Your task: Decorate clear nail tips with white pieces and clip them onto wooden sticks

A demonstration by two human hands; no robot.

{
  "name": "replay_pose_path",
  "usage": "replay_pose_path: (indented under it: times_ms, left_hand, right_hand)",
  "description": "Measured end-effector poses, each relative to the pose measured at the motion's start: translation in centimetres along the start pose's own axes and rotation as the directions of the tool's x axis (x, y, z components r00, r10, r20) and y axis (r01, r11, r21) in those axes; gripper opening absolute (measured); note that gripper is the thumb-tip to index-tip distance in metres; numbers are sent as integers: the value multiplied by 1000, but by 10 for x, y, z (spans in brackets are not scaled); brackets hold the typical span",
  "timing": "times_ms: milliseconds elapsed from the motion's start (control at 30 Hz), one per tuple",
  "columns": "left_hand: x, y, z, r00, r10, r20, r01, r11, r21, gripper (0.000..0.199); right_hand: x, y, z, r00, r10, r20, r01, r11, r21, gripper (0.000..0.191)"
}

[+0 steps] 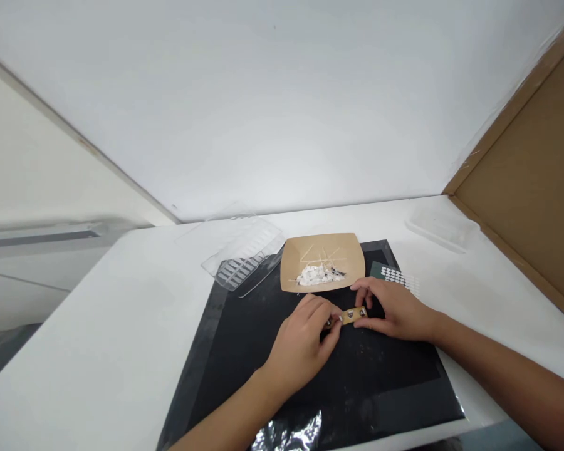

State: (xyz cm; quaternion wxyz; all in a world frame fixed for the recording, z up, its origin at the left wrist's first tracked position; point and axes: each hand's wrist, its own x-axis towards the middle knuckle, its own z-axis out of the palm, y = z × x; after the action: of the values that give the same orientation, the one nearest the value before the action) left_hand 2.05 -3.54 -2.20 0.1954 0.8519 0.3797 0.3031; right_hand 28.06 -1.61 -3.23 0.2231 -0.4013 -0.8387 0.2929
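A small tan strip (pixel 351 315) with dark and shiny round parts on it lies over the black mat (pixel 244 351). My left hand (pixel 305 335) pinches its left end, and the fingertips hide part of it. At the strip's right end is my right hand (pixel 395 310), with thumb below and fingers above, curled round that end. Just beyond the hands stands a brown paper tray (pixel 294 250) holding a pile of white bits (pixel 313 274) and several thin wooden sticks (pixel 322 260).
Clear plastic trays (pixel 244 250) overlap the mat's back left corner. A green card with white dots (pixel 393 274) lies behind my right hand. A clear lid (pixel 442 228) sits at the back right, near a cardboard panel (pixel 526 163). The white table (pixel 122 313) meets a wall behind.
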Motion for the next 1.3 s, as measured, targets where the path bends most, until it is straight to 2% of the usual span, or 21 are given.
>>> replay_pose_path:
  times_ms: [1000,1200,1300]
  left_hand:
    - [0,-5,-3,997,-32,71,33,999,-13,10]
    - [0,-4,-3,997,-39,66,40,999,-26,11]
    - [0,-4,-3,997,-34,66,36,999,-29,9]
  right_hand:
    - [0,3,1,999,-45,-2,45,999,-30,54]
    - [0,-1,-1,996,-94,-9,93,993,-70,42]
    - [2,-8,-1,989,-134,-60,127,986,-108,34]
